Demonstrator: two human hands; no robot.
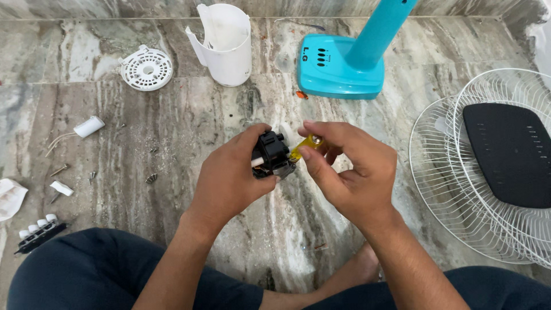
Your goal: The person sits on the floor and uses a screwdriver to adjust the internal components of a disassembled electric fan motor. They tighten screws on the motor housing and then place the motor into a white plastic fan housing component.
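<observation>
Sitting on the marble floor (189, 126) with our legs crossed, we've got a small black motor part (271, 154) gripped in our left hand (229, 178), fingers wrapped around its left side and thumb over the top. It's up off the floor, pretty much dead centre of the head view, with a short white shaft poking out its left end. Our right hand (350, 172) is pinching a yellow-handled screwdriver (305, 147) between thumb and fingertips, the tip end touching the right side of the motor part.

Far from us, just right of centre, stands the turquoise fan base (338, 72) with its column rising out of frame. Left of that is a white plastic housing (225, 46) standing upright, and further left a round white vented cover (147, 69) lies flat. Off to the right, white wire fan guards (453, 189) rest on the floor with a black oval pad (508, 155) on top. On the left side there's a white capacitor (89, 127) with wires, a few loose screws (151, 178), and near our left knee a black switch strip with white buttons (37, 232).
</observation>
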